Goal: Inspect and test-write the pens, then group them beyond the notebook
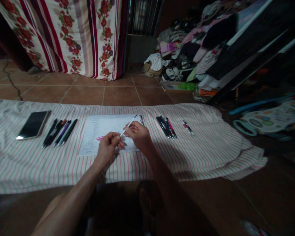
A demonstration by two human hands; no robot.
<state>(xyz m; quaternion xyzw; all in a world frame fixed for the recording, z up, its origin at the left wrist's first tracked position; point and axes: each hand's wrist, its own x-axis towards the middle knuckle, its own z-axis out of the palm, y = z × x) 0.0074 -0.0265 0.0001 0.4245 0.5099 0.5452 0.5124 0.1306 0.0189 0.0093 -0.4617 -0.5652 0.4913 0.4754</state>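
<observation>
Both my hands meet over a spiral notebook [100,129] lying on a pink-striped cloth [201,154]. My right hand [138,135] pinches a thin white pen [129,124] that points up and away. My left hand [108,146] is closed on the pen's near end. A pink mark or small pink thing [100,138] lies on the page just left of my left hand.
Several dark pens [60,132] and a phone [33,125] lie on the cloth at the left. More pens [166,127] and a small one [187,126] lie at the right. A flowered hanging cloth [71,36] and a clothes pile [186,55] stand beyond. Toys [267,119] sit at the right.
</observation>
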